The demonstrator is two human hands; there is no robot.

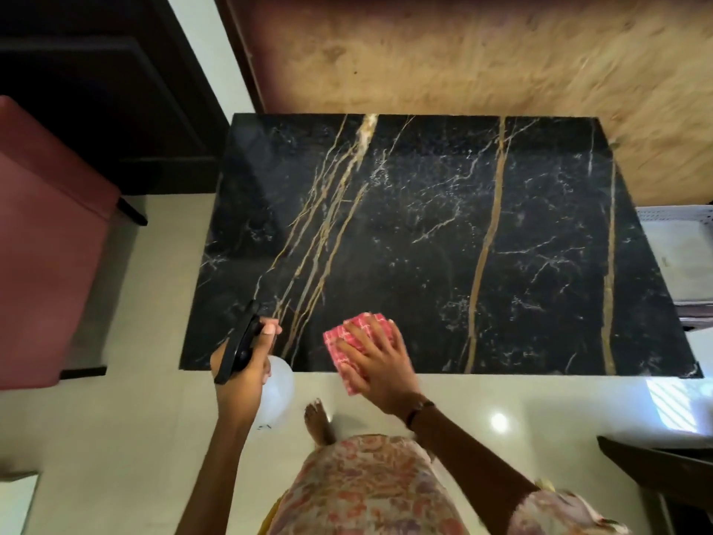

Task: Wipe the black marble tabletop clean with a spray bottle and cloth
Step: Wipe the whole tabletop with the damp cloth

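Note:
The black marble tabletop (432,241) with gold and white veins fills the middle of the view. My left hand (243,374) grips a spray bottle (276,391) with a black trigger head and a clear white body, held at the tabletop's near left corner. My right hand (380,364) lies flat, fingers spread, pressing a folded pink-and-white checked cloth (339,335) onto the tabletop's near edge, left of centre. Part of the cloth hangs over the edge under my palm.
A pink upholstered seat (46,241) stands left of the table. A brown textured wall (463,52) backs the table. A white basket (675,225) sits at the right, and dark furniture (663,465) at the lower right. My bare foot (318,422) rests on the glossy pale floor.

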